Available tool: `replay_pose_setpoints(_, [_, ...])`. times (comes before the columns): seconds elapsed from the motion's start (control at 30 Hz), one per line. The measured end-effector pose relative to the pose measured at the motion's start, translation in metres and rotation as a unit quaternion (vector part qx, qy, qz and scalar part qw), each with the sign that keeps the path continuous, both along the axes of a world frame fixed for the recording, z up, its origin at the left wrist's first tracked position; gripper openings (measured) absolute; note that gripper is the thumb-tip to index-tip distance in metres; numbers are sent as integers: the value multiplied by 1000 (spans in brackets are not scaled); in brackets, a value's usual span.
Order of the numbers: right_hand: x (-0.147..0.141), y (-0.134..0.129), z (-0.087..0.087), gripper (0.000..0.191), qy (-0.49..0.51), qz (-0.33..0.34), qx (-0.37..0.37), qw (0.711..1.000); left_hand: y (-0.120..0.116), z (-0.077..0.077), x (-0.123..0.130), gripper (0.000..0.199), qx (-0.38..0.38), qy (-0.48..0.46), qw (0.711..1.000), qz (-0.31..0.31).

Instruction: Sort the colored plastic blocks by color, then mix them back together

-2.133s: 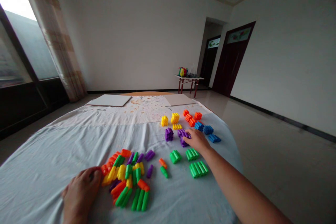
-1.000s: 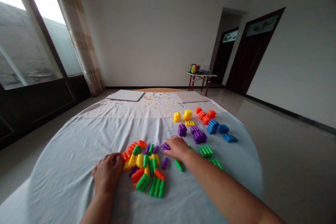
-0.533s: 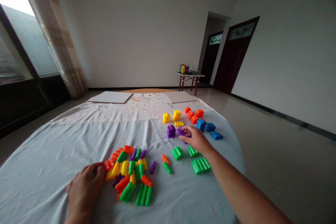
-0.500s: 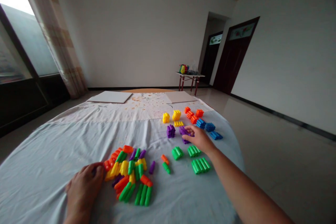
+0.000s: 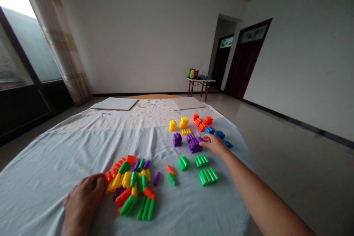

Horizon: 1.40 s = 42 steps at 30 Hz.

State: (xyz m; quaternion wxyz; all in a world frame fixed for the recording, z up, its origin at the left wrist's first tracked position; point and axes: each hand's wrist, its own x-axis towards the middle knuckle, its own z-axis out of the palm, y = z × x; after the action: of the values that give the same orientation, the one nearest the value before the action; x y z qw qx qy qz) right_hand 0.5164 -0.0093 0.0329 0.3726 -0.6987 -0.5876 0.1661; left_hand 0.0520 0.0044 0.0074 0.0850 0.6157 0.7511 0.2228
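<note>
My right hand (image 5: pixel 214 143) is at the right edge of a purple block stack (image 5: pixel 195 145), its fingers closed together on a purple piece there. Another purple stack (image 5: pixel 177 139) stands to the left. My left hand (image 5: pixel 86 193) rests on the cloth at the left end of a mixed pile of coloured pieces (image 5: pixel 134 179); its fingers are curled, and what they hold, if anything, is hidden. Between the pile and the green bundles (image 5: pixel 208 176) lie a loose purple piece (image 5: pixel 156 179), an orange one (image 5: pixel 170 170) and a green one (image 5: pixel 172 179).
Yellow stacks (image 5: pixel 184 122), orange stacks (image 5: pixel 208 120) and blue stacks (image 5: pixel 219 134) stand farther back on the cloth-covered table (image 5: pixel 55 158). Two flat boards (image 5: pixel 114 103) lie at its far side. A small table (image 5: pixel 199 79) with a colourful bag stands beyond.
My right hand has moved slightly right, from over the purple stack to its right edge, uncovering more of the stack. The view has shifted a little. My left hand stays beside the pile.
</note>
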Motion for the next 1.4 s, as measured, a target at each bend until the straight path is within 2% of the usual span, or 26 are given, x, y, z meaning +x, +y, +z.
replay_pose_setpoints(0.3, [2, 5, -4, 21, -28, 39, 17, 999, 2, -2, -1, 45, 1, -3, 1000, 1])
replay_pose_setpoints(0.73, [4, 4, -5, 20, -64, 31, 36, 997, 0, 0, 0, 42, 5, 7, 1000, 2])
replay_pose_setpoints(0.87, [-4, -1, 6, 25, -83, 7, 102, 991, -2, -1, 2, 41, 15, 14, 1000, 8])
replay_pose_setpoints(0.93, [-21, -6, 14, 26, -94, 21, 161, 982, -3, -1, 4, 40, 19, 14, 1000, 13])
replay_pose_setpoints(1.0, [-49, -12, 23, 26, -97, 70, 196, 973, -5, 0, 6, 38, 27, 8, 999, 15])
replay_pose_setpoints(1.13, [-129, -25, 32, 20, -94, 206, 182, 957, -8, 0, 9, 35, 40, 2, 999, 21])
replay_pose_setpoints(1.3, [-228, -38, 24, 20, -115, 363, 150, 913, -11, 0, 10, 34, 51, 3, 998, 22])
replay_pose_setpoints(1.4, [-260, -42, 13, 36, -180, 442, 121, 871, -12, 0, 10, 32, 58, 2, 998, 23])
